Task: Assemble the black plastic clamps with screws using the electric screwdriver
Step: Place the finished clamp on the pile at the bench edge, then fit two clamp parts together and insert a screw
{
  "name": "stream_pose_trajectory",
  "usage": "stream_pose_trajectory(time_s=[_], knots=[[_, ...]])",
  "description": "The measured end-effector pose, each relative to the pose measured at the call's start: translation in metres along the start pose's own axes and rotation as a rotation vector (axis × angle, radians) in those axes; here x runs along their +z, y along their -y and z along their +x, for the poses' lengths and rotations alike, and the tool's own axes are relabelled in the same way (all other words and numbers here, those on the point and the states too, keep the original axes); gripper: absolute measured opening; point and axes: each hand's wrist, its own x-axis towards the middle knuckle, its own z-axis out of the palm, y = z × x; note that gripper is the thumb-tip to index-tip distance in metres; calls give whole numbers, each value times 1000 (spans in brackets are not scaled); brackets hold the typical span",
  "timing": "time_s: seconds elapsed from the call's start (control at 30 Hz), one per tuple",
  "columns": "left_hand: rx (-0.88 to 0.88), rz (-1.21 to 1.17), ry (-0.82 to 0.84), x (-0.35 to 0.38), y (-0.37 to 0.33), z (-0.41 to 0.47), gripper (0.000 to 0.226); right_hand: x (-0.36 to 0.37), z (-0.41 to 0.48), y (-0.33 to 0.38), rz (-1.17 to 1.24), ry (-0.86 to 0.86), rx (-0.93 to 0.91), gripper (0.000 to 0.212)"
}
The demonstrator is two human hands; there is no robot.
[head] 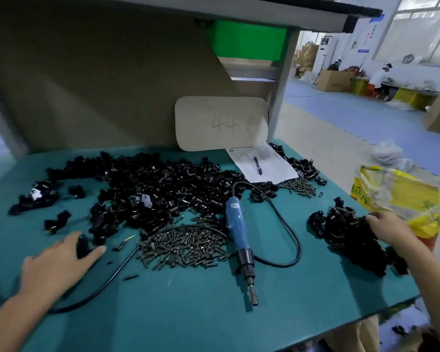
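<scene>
Left hand (59,265) grip pinches a clamp piece (82,246), eight o'clock. Right hand (389,229) grip, at the three-o'clock clamp pile (341,232), I can't tell. Mate halves squarely first, I'd say.

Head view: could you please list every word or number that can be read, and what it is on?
"44" handwritten on the cardboard card; the mark after it is unclear.
Paper sheet: print too small.
Electric screwdriver label: blurred.
Yellow bag: green print unreadable.
Wall signs: blurred.
</scene>
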Motion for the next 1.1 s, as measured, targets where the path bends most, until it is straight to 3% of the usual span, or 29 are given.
stream_pose_trajectory(time_s=[0.13,0.23,0.33,0.4,0.53,0.6,0.67,0.77,0.9,1.0,1.1], knots=[[44,-70,-113,-14,-3,-6,85,-4,-20,28,-234,-103,-50,52],[71,-270,-240,-18,-14,-6,77,0,-56,87,-159,-189,-280,46],[59,-492,-229,-28,-30,-3,63,20,-102,163,-17,-7,-593,39],[16,-737,-203,-34,-42,-1,43,46,-124,212,1,134,-772,36],[-238,-1343,97,-53,-66,5,18,112,-135,294,-109,271,-994,35],[-252,-1438,239,-59,-74,2,31,138,-131,321,-199,266,-997,39],[-205,-1339,271,-60,-78,-4,45,158,-127,336,-292,240,-964,43],[-84,-1167,239,-63,-80,-13,40,180,-124,346,-401,145,-910,44],[91,-1216,237,-76,-76,-20,30,188,-124,345,-385,-34,-929,39],[150,-1285,235,-84,-76,-21,31,171,-123,340,-144,-87,-881,37],[115,-1522,337,-85,-84,-21,33,140,-134,332,494,151,-653,31]])
